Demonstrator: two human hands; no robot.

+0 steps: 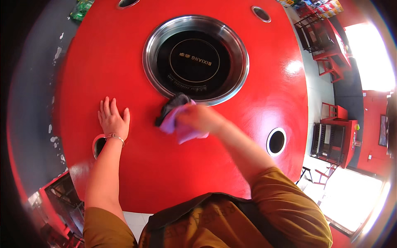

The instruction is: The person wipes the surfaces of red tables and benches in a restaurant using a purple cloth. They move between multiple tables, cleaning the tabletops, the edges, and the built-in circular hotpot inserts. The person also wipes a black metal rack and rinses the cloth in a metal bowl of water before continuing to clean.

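My left hand (114,121) lies palm down on the red tabletop (173,167), fingers spread, holding nothing. A bracelet circles that wrist, just above a metal-rimmed hole (99,146) partly covered by the forearm. Blurred, my right hand (200,119) grips a purple cloth (189,136) against the table. A black cloth-like piece (175,107) shows along the bundle's far left side; whether it is part of the same cloth I cannot tell. The bundle overlaps the near rim of a steel ring (151,49), inside which sits a round black induction cooktop (195,60) bearing writing.
More metal-rimmed holes pierce the tabletop at right (276,142), far right (261,14) and far left (127,2). A grey wall (34,102) with peeling paint runs along the left. Red tables (349,142) and a red chair (331,66) stand to the right. Green packaging (82,9) is beyond the table.
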